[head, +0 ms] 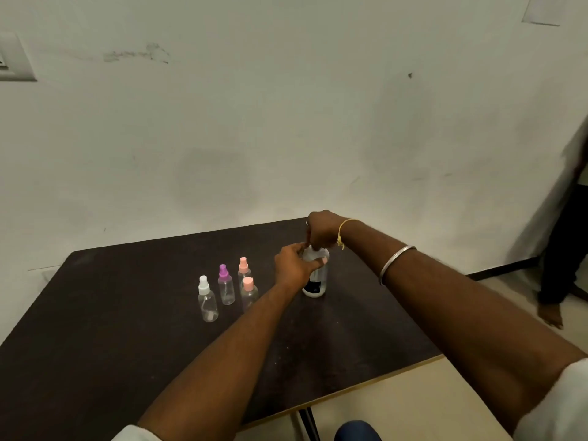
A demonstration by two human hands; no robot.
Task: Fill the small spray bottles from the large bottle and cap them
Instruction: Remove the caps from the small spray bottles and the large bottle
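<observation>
Both hands on the large clear plastic bottle with dark label (315,283), upright on the dark brown table (95,329), far-right part.
Left hand (294,265) wraps the bottle's shoulder, thumb across the front. Right hand (321,232) curls down over its top, gripping there; cap hidden. Just left stand small clear spray bottles, all capped: white-capped bottle (207,300), purple-capped bottle (226,286), two pink-capped bottles (248,292).

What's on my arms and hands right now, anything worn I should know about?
The left sleeve and right sleeve are white, ending above bare forearms. A thin silver bangle sits on the right forearm, a yellow thread round that wrist. The right hand may wear a ring; the left hand shows nothing worn.
</observation>
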